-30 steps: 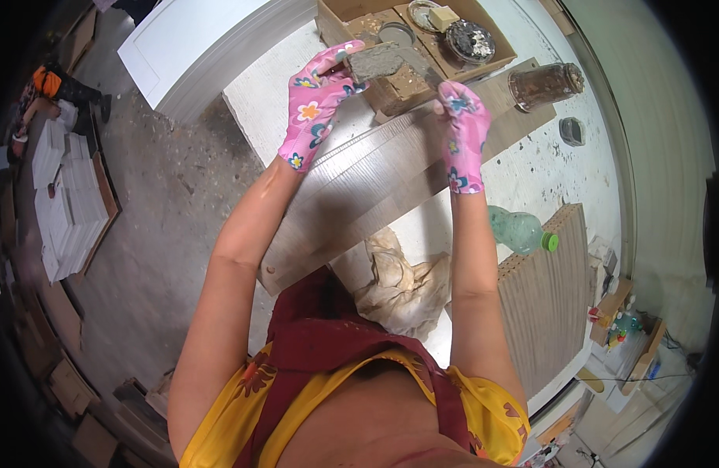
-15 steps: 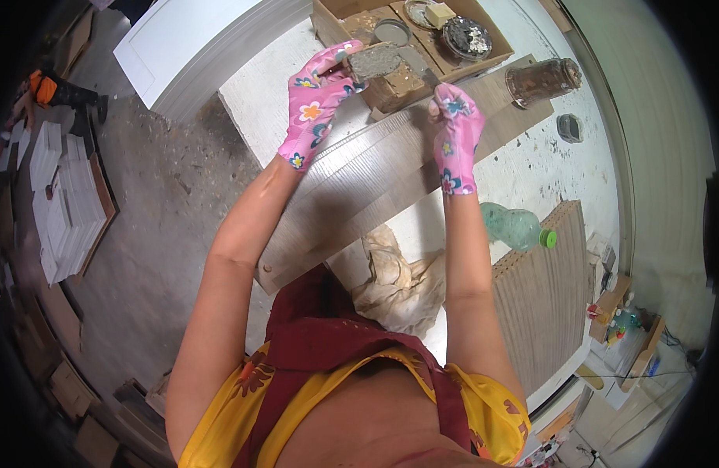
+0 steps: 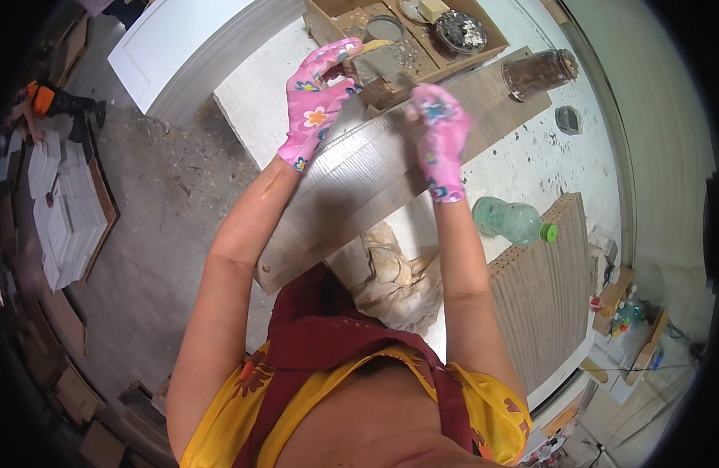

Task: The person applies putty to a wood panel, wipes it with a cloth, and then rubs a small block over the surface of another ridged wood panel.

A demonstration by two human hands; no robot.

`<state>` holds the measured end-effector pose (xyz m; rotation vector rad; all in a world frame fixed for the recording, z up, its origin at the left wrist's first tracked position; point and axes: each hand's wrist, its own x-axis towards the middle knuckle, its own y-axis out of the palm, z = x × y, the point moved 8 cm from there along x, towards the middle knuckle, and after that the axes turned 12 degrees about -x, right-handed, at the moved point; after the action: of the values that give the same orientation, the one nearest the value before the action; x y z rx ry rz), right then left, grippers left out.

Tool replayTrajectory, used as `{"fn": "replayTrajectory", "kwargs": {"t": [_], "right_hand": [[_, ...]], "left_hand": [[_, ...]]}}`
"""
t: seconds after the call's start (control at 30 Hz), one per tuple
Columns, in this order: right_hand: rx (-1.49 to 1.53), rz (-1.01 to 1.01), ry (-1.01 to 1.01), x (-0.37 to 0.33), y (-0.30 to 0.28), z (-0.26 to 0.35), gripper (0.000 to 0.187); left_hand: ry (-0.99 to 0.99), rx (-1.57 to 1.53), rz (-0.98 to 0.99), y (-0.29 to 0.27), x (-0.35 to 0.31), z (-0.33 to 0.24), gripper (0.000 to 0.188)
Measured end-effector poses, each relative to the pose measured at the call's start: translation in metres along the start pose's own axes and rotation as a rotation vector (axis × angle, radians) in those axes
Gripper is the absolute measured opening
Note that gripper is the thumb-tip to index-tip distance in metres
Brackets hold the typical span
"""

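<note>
- Because the left hand [image 3: 316, 117] seems to carry the paste-coated block [image 3: 380, 65] by its left end only, the block could tip or slip. Its fingers are bent around this end, pinching it, and the block is at the near edge of the open box [image 3: 470, 62], partly over it.
- The right hand [image 3: 441, 132] is blurred, just right of the block. Its fingers look drawn together, but I cannot tell if they pinch something; a quick stroke there could push the block out of the left grip.
- Grey paste could fall from the block onto the wood-grain panel [image 3: 336, 207] below the hands — it would leave a mark, if nobody wipes it.
- The brown jar [image 3: 537, 74] stands or lies at the panel's far end. If the panel is bumped, the jar could be moved with it.
- The green-capped bottle [image 3: 515, 222] is near the right forearm, on the tabletop [image 3: 543, 160] — an elbow which swings outward could knock it.
</note>
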<state>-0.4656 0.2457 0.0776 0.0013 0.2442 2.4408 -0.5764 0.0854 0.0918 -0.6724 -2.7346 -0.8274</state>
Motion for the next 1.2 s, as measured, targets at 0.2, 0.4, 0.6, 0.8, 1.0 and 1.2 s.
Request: {"fn": "replayTrajectory", "kwargs": {"t": [0.2, 0.4, 0.6, 0.8, 1.0, 1.2], "right_hand": [[0.117, 0.003, 0.011, 0.021, -0.014, -0.013, 0.011], [0.058, 0.129, 0.007, 0.000, -0.002, -0.005, 0.012], [-0.161, 0.184, 0.050, 0.007, -0.005, -0.008, 0.015], [-0.186, 0.101, 0.044, 0.017, -0.030, -0.002, 0.012], [-0.287, 0.270, 0.034, 0.005, 0.004, -0.001, 0.020], [-0.108, 0.013, 0.028, 0.034, -0.048, -0.007, 0.016]], "left_hand": [[-0.223, -0.244, -0.061, 0.000, -0.002, 0.003, 0.045], [-0.234, -0.239, -0.054, -0.005, -0.006, 0.009, 0.042], [-0.231, -0.152, -0.018, -0.009, -0.007, 0.004, 0.047], [-0.274, -0.161, -0.094, -0.016, -0.011, 0.004, 0.046], [-0.207, -0.007, 0.023, -0.006, -0.009, -0.006, 0.045], [-0.273, -0.316, 0.008, -0.014, -0.014, 0.005, 0.045]]}}
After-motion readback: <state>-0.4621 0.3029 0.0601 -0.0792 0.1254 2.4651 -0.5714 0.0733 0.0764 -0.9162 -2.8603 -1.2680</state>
